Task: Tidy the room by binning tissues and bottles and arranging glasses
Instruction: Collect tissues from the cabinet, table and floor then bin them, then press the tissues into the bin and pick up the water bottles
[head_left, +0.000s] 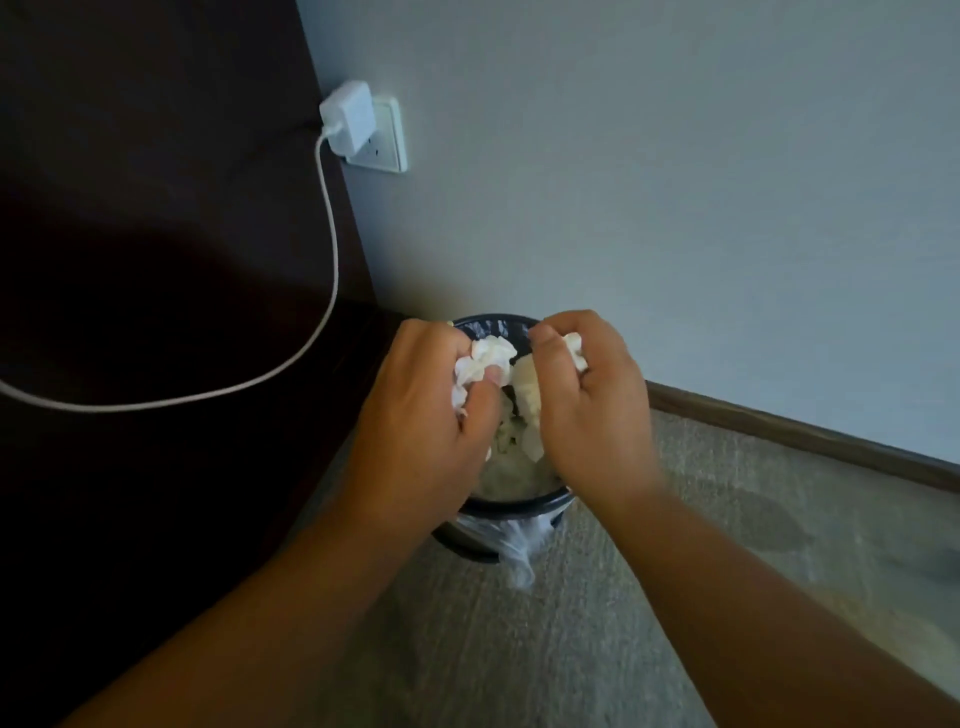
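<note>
Both my hands hover side by side over a small dark round bin (519, 505) lined with a clear plastic bag, standing on the floor by the wall. My left hand (426, 410) grips a crumpled white tissue (480, 366) in curled fingers. My right hand (592, 405) holds another white tissue wad (527, 400) that hangs down toward the bin's mouth. More white tissue (506, 470) lies inside the bin, partly hidden by my hands.
A dark wooden panel (156, 208) stands close on the left. A white charger (347, 118) sits in a wall socket, its cable (332, 244) drooping leftward. Grey carpet (727, 545) stretches right of the bin, bounded by a brown skirting board (805, 431).
</note>
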